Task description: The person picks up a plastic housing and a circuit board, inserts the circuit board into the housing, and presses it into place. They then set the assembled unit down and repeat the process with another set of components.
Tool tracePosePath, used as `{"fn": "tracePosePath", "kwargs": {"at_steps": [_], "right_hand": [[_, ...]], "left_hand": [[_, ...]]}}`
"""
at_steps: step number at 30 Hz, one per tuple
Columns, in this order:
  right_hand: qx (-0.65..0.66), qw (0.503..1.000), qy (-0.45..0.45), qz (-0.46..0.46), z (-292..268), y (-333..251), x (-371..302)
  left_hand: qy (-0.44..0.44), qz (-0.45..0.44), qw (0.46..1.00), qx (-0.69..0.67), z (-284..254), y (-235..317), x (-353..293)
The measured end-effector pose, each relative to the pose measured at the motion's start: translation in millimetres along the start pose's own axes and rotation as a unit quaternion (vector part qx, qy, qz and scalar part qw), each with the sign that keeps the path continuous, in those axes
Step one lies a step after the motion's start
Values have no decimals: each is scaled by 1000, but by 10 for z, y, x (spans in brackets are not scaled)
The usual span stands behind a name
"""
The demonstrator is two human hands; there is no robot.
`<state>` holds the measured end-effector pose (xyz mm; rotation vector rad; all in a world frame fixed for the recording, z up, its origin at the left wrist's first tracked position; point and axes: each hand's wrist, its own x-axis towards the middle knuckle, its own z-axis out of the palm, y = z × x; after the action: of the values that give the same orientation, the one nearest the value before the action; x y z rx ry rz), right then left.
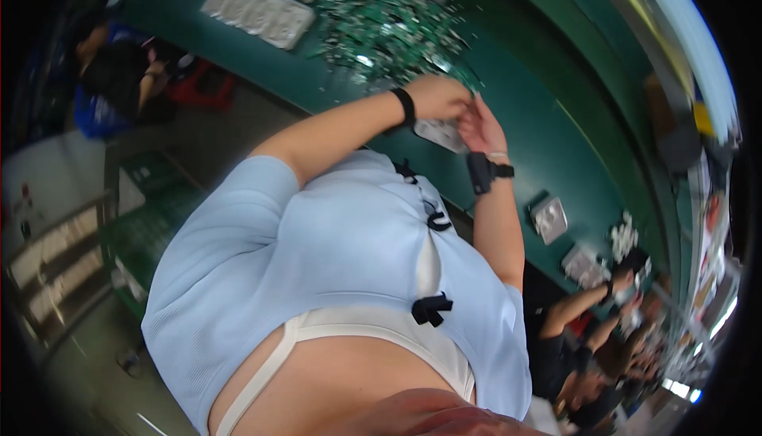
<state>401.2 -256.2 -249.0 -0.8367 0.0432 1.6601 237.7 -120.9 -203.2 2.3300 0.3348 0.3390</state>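
My left hand (pixel 439 98), with a black band at the wrist, meets my right hand (pixel 482 128) over the near edge of the green table. Both hands have their fingers closed and drawn together at the tips. Whatever is between them is too small or too blurred to make out. Just under the hands lies a pale tray (pixel 439 135), partly covered by them. Beyond my fingers spreads a large heap of small green and silvery pieces (pixel 389 27). A black device is strapped to my right wrist.
Two pale moulded trays with compartments (pixel 258 14) sit at the far left of the table (pixel 548 130). Metal-looking trays (pixel 548 219) and a white pile (pixel 624 236) lie toward the right. Co-workers sit at right (pixel 567 372) and far left (pixel 119 71).
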Motion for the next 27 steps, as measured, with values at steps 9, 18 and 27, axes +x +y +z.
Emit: {"fn": "tracePosePath", "kwargs": {"at_steps": [9, 18, 27], "right_hand": [[67, 967, -12, -244, -127, 48, -116], [53, 950, 102, -291, -188, 86, -679], [35, 948, 118, -294, -125, 168, -967]], "left_hand": [[-6, 23, 997, 77, 71, -179, -564], [-71, -61, 995, 21, 756, -667, -622], [-53, -38, 998, -28, 662, -829, -639]]}}
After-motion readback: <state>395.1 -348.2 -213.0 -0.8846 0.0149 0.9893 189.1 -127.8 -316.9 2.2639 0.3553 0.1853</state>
